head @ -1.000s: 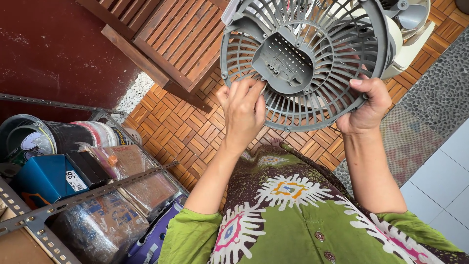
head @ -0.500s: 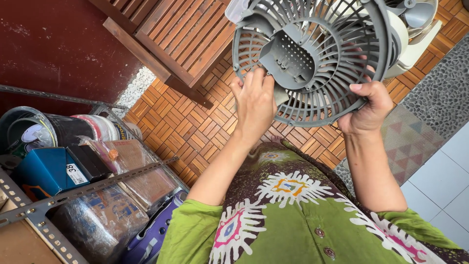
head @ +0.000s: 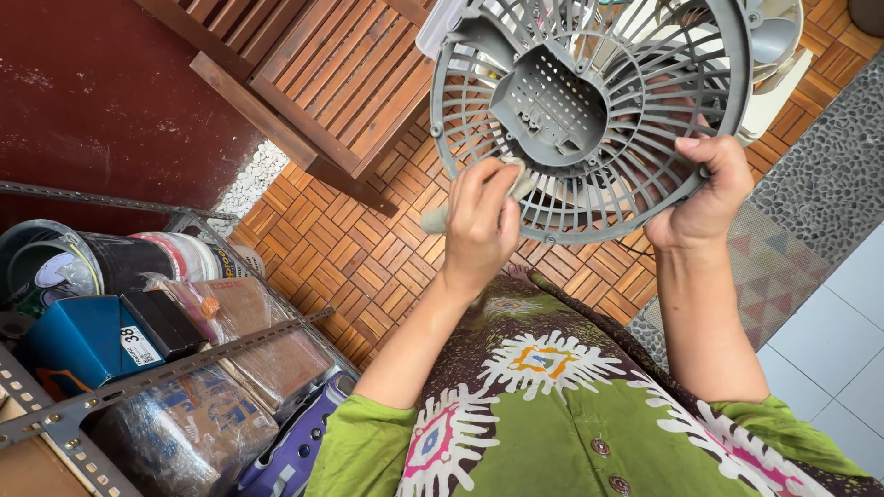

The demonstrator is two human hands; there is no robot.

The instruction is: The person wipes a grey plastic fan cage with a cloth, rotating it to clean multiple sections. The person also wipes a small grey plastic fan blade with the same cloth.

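- Right hand [head: 704,198]: grips the lower right rim of a grey plastic fan guard [head: 589,115]; the thumb lies over the outer ring and the fingers curl behind it, pressed together.
- Fan guard: held up in the air in front of the person, tilted, with its inner side and its square vented hub facing the camera; it sits well above the floor.
- Left hand [head: 481,225]: fingers bunched together, pinching a small pale cloth [head: 437,219] and pressing it against the lower left ribs of the guard, just beside the hub.
- Cloth: one end is under the fingertips on the ribs, the other end sticks out to the left of the hand.
- Below the guard: a floor of wooden deck tiles [head: 359,262].
- Upper left: a slatted wooden chair [head: 322,78] against a dark red wall [head: 101,110].
- Lower left: a metal rack [head: 69,419] with a blue box [head: 78,340], paint tins [head: 110,258] and wrapped bundles.
- Right edge: pebble strip and white tiles.
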